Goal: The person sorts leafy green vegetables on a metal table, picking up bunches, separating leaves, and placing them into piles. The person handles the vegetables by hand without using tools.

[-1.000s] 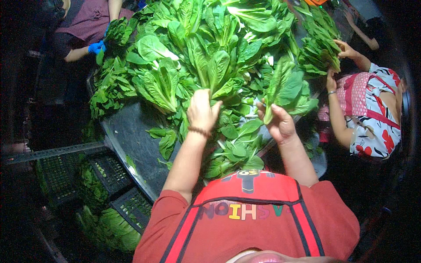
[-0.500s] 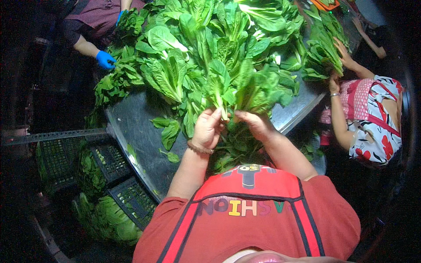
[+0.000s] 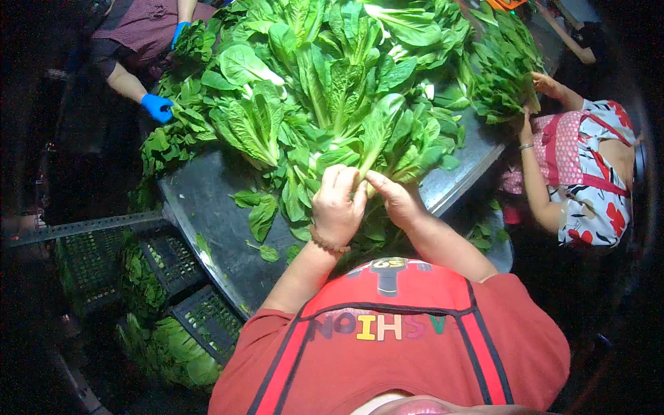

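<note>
A leafy green vegetable [image 3: 377, 135] with a pale stem points away from me over the near edge of the pile. My left hand [image 3: 337, 207], a beaded bracelet at its wrist, is closed with thumb and fingers pinching at the stem's base. Against the other side of that base, my right hand [image 3: 398, 199] is closed around the greens, its lower fingers partly hidden. Directly beyond both hands, a large heap of leafy greens [image 3: 339, 86] covers much of the metal table [image 3: 207, 187]. A few loose leaves [image 3: 263, 216] lie left of my left hand.
Black crates [image 3: 207, 321] and more greens [image 3: 183, 353] stand low at the left. A co-worker's blue-gloved hand [image 3: 158, 108] touches greens at the far left. On the right, another person's hands [image 3: 543, 86] hold a bunch of greens [image 3: 508, 69]. An orange container [image 3: 508, 3] shows at the top.
The vegetable at my hands has shifted from upright leaves at the left hand to one stem between both hands. My left hand has moved slightly right and turned its back upward.
</note>
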{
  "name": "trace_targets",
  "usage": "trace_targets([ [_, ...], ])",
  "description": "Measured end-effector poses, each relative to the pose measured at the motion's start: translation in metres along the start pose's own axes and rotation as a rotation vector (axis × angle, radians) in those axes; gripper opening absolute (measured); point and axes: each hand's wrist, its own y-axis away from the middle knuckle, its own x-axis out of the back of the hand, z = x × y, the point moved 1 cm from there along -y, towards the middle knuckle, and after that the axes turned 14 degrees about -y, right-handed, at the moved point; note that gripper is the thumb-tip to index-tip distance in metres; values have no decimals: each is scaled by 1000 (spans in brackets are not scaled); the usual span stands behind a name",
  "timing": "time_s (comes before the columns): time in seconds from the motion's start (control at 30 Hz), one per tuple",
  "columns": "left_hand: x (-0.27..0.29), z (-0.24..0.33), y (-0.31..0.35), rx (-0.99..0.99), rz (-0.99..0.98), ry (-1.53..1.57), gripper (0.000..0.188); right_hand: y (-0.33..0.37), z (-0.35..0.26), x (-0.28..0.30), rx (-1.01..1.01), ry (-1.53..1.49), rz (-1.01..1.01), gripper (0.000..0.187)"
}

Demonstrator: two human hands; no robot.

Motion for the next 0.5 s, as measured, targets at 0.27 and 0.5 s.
trace_targets([
  [0.27,-12,-7,9,382,-317,805,17,-9,3,15,-263,-435,-123,28],
  [0.5,-25,-9,16,439,-228,964,18,-9,9,22,-245,-404,-119,28],
])
